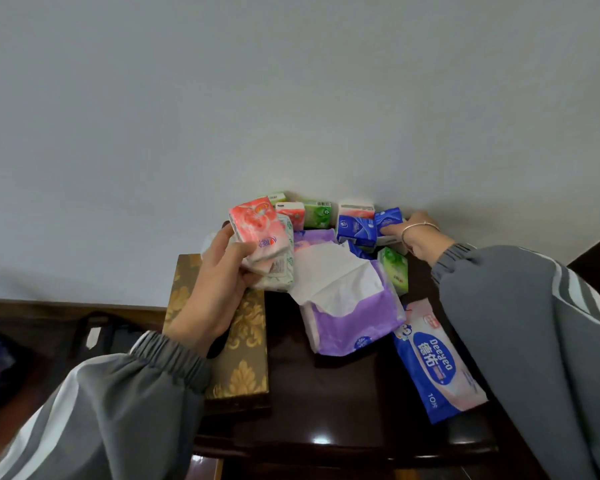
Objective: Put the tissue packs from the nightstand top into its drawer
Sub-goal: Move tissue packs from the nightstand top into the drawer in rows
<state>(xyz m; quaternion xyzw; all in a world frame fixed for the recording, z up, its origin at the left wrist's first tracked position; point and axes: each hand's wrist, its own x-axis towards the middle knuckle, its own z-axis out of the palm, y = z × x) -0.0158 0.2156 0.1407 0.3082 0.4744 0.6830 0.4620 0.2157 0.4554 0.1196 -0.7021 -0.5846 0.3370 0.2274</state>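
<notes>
Small tissue packs stand in a row against the wall on the dark nightstand top: red-pink, green and blue ones. My left hand holds a pink pack together with a white-green pack beneath it, lifted above the left side. My right hand, with a bracelet on the wrist, grips a small blue pack at the back right. Another blue pack stands beside it. A green pack lies near my right wrist. The drawer is not in view.
A large purple tissue pack with a white sheet sticking out lies in the middle. A blue-pink wipes pack lies at the right. A gold-patterned tissue box sits on the left edge. The wall stands right behind.
</notes>
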